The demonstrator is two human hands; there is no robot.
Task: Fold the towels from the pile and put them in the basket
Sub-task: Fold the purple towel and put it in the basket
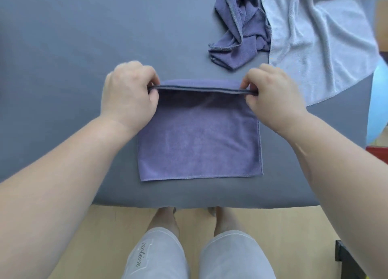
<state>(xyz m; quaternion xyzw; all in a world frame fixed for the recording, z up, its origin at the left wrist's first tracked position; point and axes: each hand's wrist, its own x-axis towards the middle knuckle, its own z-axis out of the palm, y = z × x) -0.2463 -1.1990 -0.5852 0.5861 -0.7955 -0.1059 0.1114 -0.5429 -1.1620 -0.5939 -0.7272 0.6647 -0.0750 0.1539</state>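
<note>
A purple towel [199, 140] is lying flat and square near the front edge of the grey surface [63, 58], directly before the person. The left hand [130, 95] is pinching the towel's far left corner and the right hand [270, 95] is pinching the far right corner. Each grip is clamped on the cloth, with thumb and fingers curled round the doubled hem.

Between the hands the held edge is stretching taut as a dark line, raised a little off the layer beneath, and a strip of towel is showing beyond it. The stitched near and right edges are lying straight on the surface. The near edge is running parallel to the surface's front rim, a little back from it.

Beyond the right hand a crumpled purple towel [241, 32] is lying heaped, its nearest corner close to that hand but apart from it. A pale grey towel [315, 37] is touching the heap on its right and draping over the surface's right edge. A broad stretch of grey surface is spreading out to the left of the left hand and beyond the towel. A blue ball [379, 102] is showing past the right edge.
</note>
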